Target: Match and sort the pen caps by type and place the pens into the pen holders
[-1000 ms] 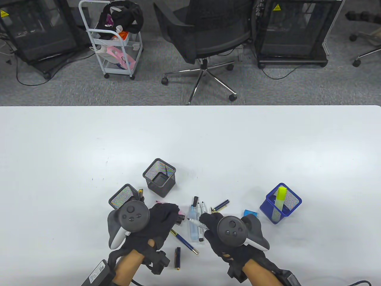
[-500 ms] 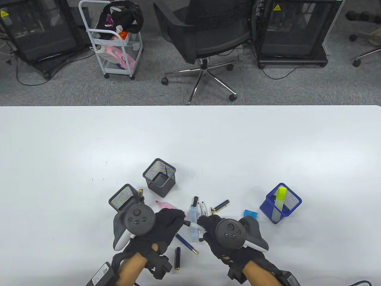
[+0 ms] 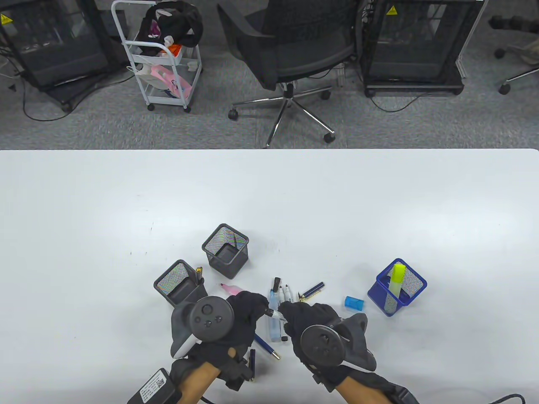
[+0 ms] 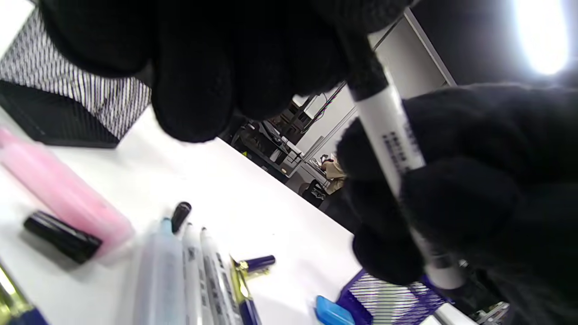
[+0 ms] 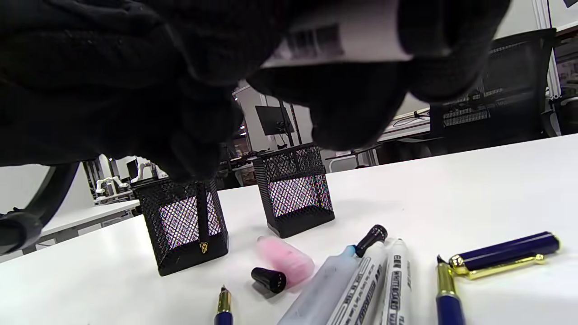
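Both hands meet over the pen pile. My right hand point(image 3: 288, 314) grips the barrel of a white marker point(image 3: 276, 315), and my left hand point(image 3: 262, 308) pinches the black cap point(image 4: 366, 72) sitting on its tip. In the left wrist view the marker point(image 4: 393, 140) slants down into the right hand point(image 4: 469, 198). In the right wrist view only its labelled barrel point(image 5: 343, 43) shows between the fingers. Two black mesh holders point(image 3: 225, 250) point(image 3: 179, 283) stand to the left, the nearer with a pen point(image 3: 198, 273) in it. A blue holder point(image 3: 406, 290) holds a yellow highlighter point(image 3: 398, 277).
On the table lie a pink highlighter point(image 3: 231, 289), a pale blue highlighter point(image 3: 274, 330), two white markers point(image 3: 287, 294), a loose black cap point(image 5: 268, 279), a navy and gold pen part point(image 3: 312, 290), a blue pen point(image 3: 265, 346) and a blue cap point(image 3: 353, 302). A navy cap point(image 3: 252, 362) lies by my left wrist.
My left hand has moved right with the black cap, which now covers the marker's tip, bare a second ago. My right hand has drifted slightly left and nearer.
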